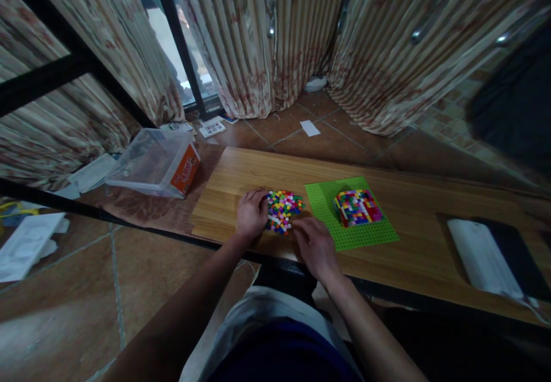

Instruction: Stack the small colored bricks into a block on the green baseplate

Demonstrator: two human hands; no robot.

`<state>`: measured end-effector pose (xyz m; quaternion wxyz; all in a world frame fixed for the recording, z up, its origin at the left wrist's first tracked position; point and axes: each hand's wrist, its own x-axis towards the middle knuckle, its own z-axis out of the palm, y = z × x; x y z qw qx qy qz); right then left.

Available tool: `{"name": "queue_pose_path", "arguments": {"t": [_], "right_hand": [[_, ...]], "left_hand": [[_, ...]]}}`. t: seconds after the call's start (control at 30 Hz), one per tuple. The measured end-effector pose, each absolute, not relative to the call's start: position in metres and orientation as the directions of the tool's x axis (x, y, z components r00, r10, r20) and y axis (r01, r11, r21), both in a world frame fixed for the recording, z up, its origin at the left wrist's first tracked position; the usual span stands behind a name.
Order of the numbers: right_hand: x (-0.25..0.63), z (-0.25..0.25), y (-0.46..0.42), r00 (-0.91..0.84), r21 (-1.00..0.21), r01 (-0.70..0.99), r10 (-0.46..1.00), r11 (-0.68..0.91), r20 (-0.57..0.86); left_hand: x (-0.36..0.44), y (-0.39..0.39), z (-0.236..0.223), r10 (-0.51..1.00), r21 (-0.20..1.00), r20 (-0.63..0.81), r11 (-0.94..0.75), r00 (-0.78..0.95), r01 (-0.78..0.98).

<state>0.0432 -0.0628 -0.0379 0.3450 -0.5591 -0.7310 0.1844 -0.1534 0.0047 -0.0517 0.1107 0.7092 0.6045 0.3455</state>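
Note:
A pile of small multicoloured toy bricks (282,212) lies on the wooden table between my hands. My left hand (252,212) rests at the pile's left edge, fingers loosely bent against the bricks and nothing visible in its grasp. At the lower right of the pile is my right hand (316,245), its fingers curved and apart, with no brick showing in them. To the right lies a green studded baseplate (325,212). On it stands a block-like structure built of multicoloured bricks (359,207), its top a mix of colours.
A clear plastic box (148,161) with an orange label stands left of the wooden tabletop (241,169). Toward the right end lies a white device (480,255) with a cable, beside a dark flat object (514,250). Curtains (249,54) hang behind. A black frame bar runs along the near edge.

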Motion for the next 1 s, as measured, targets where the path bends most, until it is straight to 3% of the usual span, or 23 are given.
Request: {"name": "queue_pose_path", "arguments": {"t": [0.33,0.73,1.0], "right_hand": [[0.032,-0.044,-0.053,-0.190,-0.564,0.762,0.943,0.317,0.273],[0.048,-0.040,-0.059,-0.126,-0.609,0.733,0.941,0.303,0.315],[0.066,-0.018,-0.056,0.006,-0.645,0.715,0.921,0.269,0.390]], "left_hand": [[-0.152,0.005,-0.050,0.935,0.570,0.354,-0.240,0.029,0.786],[-0.154,0.005,-0.054,0.920,0.564,0.392,-0.266,0.030,0.782],[-0.155,0.007,-0.053,0.924,0.569,0.382,-0.259,0.028,0.780]]}}
